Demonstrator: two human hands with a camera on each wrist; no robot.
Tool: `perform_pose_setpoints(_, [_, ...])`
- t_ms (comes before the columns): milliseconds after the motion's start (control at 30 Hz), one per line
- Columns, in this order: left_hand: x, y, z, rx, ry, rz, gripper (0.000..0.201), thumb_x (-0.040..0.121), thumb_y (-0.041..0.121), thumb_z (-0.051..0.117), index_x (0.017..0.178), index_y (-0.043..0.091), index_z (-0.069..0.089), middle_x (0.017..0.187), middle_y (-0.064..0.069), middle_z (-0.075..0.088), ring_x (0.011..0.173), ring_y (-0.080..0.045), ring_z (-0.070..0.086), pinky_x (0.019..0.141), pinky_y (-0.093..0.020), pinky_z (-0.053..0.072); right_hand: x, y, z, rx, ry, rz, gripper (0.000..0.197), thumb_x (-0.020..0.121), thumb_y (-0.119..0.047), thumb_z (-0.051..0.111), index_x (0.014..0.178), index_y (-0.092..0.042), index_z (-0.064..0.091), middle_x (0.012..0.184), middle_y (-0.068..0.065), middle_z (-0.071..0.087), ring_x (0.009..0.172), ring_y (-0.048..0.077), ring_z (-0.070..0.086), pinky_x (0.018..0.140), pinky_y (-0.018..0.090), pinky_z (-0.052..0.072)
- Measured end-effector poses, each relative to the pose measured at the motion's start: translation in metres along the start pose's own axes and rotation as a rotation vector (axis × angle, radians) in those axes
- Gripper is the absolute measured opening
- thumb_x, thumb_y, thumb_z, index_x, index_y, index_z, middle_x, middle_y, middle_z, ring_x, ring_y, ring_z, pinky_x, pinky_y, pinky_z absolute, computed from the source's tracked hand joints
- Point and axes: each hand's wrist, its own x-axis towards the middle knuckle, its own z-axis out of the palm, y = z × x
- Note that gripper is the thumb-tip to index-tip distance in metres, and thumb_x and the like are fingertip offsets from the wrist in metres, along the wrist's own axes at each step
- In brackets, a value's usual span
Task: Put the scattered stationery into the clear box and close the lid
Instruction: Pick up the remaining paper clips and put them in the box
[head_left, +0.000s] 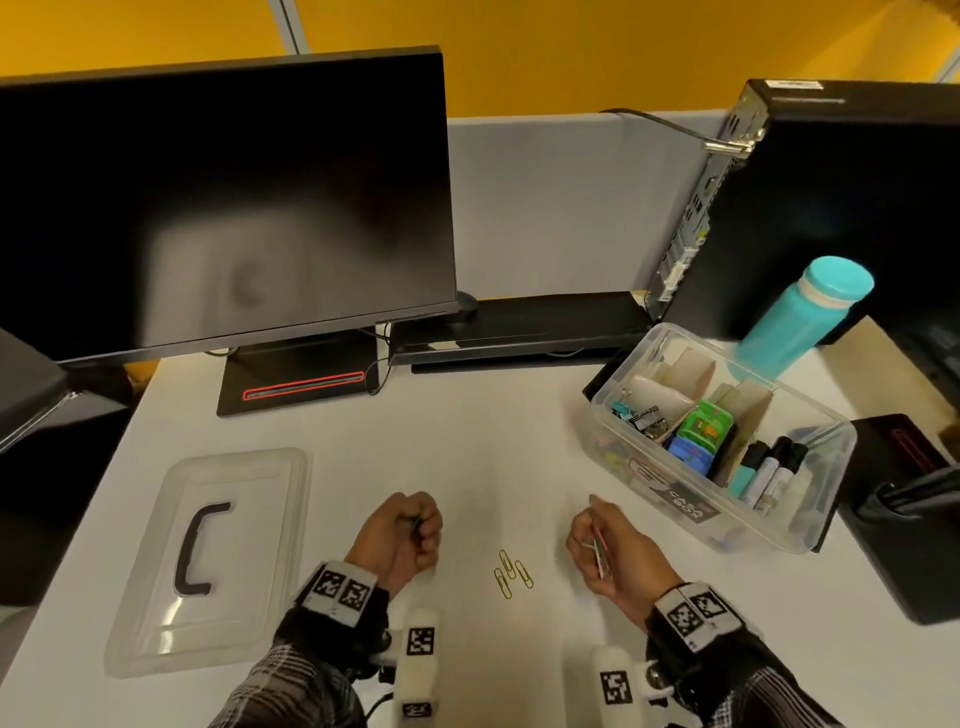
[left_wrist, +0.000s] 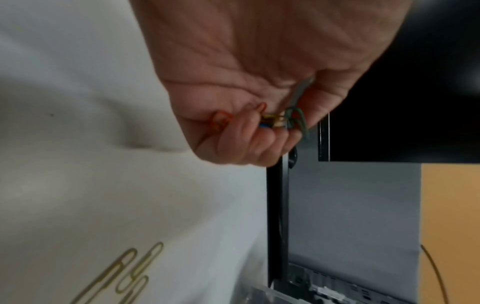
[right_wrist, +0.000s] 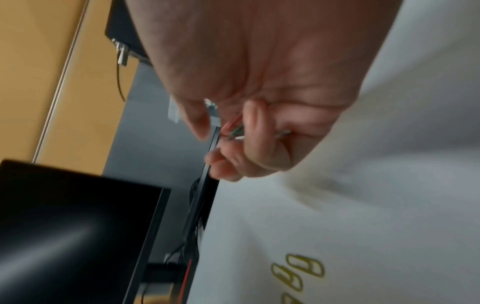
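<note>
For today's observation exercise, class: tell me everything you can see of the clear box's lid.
The lid is a clear, rounded rectangle that looks like plastic, with a raised inner panel and a black curved handle at its centre. It lies flat on the white desk, off the clear box, left of the left hand. No hands touch it.

Soft indoor light; wrist views blurred, head view edge-warped.
</note>
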Motion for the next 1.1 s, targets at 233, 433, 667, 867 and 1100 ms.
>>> perform_pose_setpoints(233, [-0.009, 0.008, 0.014, 0.244, -0.007, 0.016, 0.041, 0.098, 0.03, 0.039, 0.059, 0.017, 0.037, 0.052, 0.003, 0.032, 0.041, -0.009, 0.024, 0.037, -0.019, 0.018, 0.001, 0.028, 0.018, -1.118, 0.068, -0.139, 0.02, 0.091, -0.038, 0.055, 0.083, -0.021, 0.047, 0.067, -0.008, 0.053, 0.06, 0.009, 0.047, 0.061, 0.023, 0.04])
perform_pose_setpoints(433, [0.0, -0.01, 0.018, 1.544, -0.156, 0.246, 0.012, 0.098, 0.032, 0.038, 0.102, 0.023, 0.046, 0.071, 0.006, 0.053, 0.065, -0.011, 0.052, 0.063, -0.025, 0.038, 0.004, 0.036, 0.044, -1.506, 0.172, -0.065, 0.009, 0.096, -0.029, 0.038, 0.097, -0.02, 0.036, 0.105, 0.005, 0.065, 0.09, 0.025, 0.062, 0.068, 0.029, 0.039])
perform_pose_setpoints(667, [0.016, -0.024, 0.03, 1.982, -0.329, 0.222, 0.036, 0.093, 0.037, 0.049, 0.126, 0.029, 0.036, 0.111, -0.01, 0.063, 0.103, -0.029, 0.058, 0.087, -0.035, 0.042, 0.01, 0.035, 0.035, -1.445, 0.173, -0.023, 0.011, 0.095, -0.029, 0.04, 0.093, -0.019, 0.039, 0.09, -0.001, 0.052, 0.078, 0.02, 0.048, 0.07, 0.029, 0.04])
perform_pose_setpoints(867, [0.018, -0.024, 0.04, 2.051, -0.356, 0.236, 0.025, 0.094, 0.036, 0.048, 0.115, 0.023, 0.051, 0.111, -0.008, 0.063, 0.104, -0.027, 0.057, 0.087, -0.034, 0.042, 0.001, 0.045, 0.014, -1.45, 0.159, -0.101, 0.014, 0.098, -0.034, 0.034, 0.092, -0.022, 0.036, 0.077, -0.008, 0.048, 0.071, 0.017, 0.048, 0.055, 0.024, 0.033])
perform_pose_setpoints(1100, [0.015, -0.024, 0.056, 2.164, -0.375, 0.151, 0.021, 0.089, 0.023, 0.051, 0.108, 0.012, 0.052, 0.108, -0.011, 0.062, 0.098, -0.031, 0.059, 0.084, -0.038, 0.046, -0.024, -0.003, 0.004, -1.391, -0.004, -0.131, 0.014, 0.097, -0.028, 0.04, 0.089, -0.017, 0.044, 0.073, -0.003, 0.054, 0.067, 0.019, 0.056, 0.065, 0.032, 0.043])
